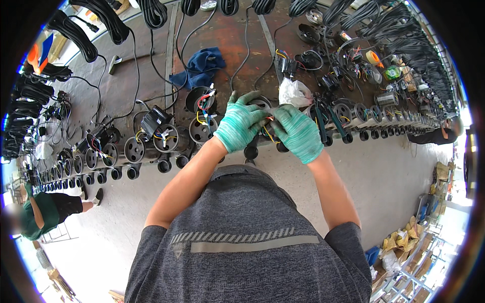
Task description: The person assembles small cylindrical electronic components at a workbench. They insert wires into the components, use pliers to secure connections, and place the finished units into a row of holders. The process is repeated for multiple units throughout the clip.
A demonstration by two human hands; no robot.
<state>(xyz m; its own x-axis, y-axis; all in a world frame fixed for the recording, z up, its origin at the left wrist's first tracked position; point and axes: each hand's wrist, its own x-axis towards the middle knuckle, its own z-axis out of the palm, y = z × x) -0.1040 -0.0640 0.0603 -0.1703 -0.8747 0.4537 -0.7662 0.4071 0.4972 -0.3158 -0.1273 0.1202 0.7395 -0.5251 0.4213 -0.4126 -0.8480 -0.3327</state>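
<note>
Both my hands wear green knitted gloves with dark, soiled fingertips, and they meet at the near edge of the bench. Thin coloured wires, one of them yellow (268, 133), run between them. My left hand (240, 122) has its thumb and fingers closed on the wires, while my right hand (298, 130) pinches them from the other side. The wire ends are mostly hidden by the fingers. Just left of my left hand is a round black housing (200, 130) with red, yellow and blue wires and a white connector. A dark green-handled tool (339, 123) lies right of my right hand.
A dark bench (136, 70) carries a row of round housings along its near edge. Coiled black cables (152, 12) hang along the far side. A blue cloth (204, 63), a white plastic bag (294, 94) and a yellow tape roll (374, 57) lie there. Co-workers stand left (48, 217) and right.
</note>
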